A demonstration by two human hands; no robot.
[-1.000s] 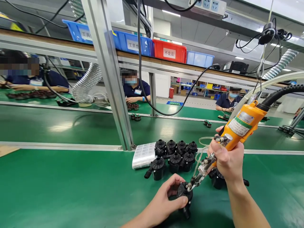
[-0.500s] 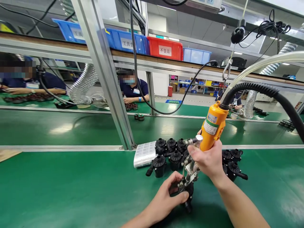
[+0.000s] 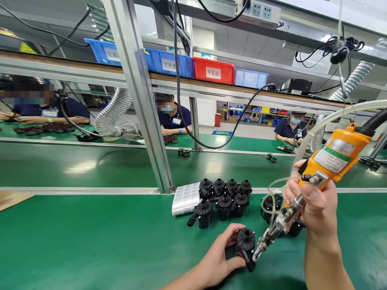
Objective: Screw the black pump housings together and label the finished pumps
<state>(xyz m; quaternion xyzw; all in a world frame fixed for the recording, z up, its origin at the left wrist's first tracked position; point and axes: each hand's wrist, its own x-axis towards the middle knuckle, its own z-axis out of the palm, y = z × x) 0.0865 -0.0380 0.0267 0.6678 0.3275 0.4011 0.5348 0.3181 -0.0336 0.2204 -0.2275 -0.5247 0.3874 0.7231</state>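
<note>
My left hand [image 3: 222, 255] grips a black pump housing [image 3: 245, 241] from its left side on the green work surface, thumb and fingers around its body. The housing's outlet tube points down toward me. In my right hand [image 3: 317, 201] is an orange electric screwdriver [image 3: 335, 155], fingers wrapped round its body. It is tilted, with its metal tip low and left, close to the right side of the housing's outlet; whether they touch I cannot tell. A clear hose and a black cable run from the tool's rear to the right.
Several black pump housings [image 3: 224, 206] stand in rows beyond my left hand, beside a clear plastic tray [image 3: 186, 197]. More housings are partly hidden behind the tool. A metal post [image 3: 142, 100] rises at centre left. Blue bins and a red bin [image 3: 213, 71] line the shelf. Co-workers sit opposite.
The screwdriver has come off the top of the housing and swung right, from near upright to a strong tilt. My left hand still holds the housing, whose top now shows.
</note>
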